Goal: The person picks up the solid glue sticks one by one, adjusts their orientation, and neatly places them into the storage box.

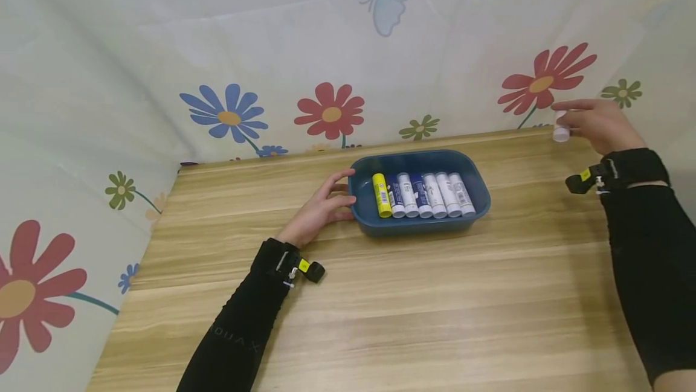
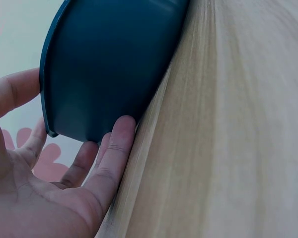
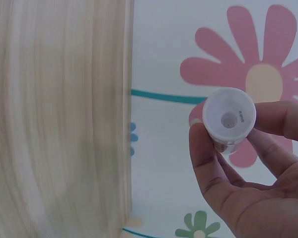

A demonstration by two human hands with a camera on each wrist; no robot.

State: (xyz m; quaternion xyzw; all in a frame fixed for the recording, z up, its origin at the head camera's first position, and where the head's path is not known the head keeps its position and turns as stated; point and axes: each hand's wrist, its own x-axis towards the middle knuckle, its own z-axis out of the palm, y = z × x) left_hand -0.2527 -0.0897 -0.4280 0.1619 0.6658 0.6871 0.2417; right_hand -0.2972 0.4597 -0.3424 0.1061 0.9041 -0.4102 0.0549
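Observation:
A dark blue plastic bin (image 1: 418, 229) stands on the table, holding a row of glue sticks. At the row's left end lies a yellow glue stick (image 1: 382, 196); beside it are white glue sticks (image 1: 447, 195) and two with dark blue labels (image 1: 421, 194). My left hand (image 1: 324, 202) touches the bin's left end with spread, mostly straight fingers; the left wrist view shows fingertips (image 2: 123, 128) against the bin's outer wall (image 2: 109, 64). Off to the right, above the table, my right hand (image 1: 600, 124) pinches a white glue stick (image 3: 229, 115) between thumb and fingers, its hollow round end facing the wrist camera.
The wood-grain table (image 1: 435, 307) meets a pale cloth backdrop (image 1: 261, 35) printed with flowers and a butterfly. The same cloth hangs at the left side. My right hand is near the table's back edge.

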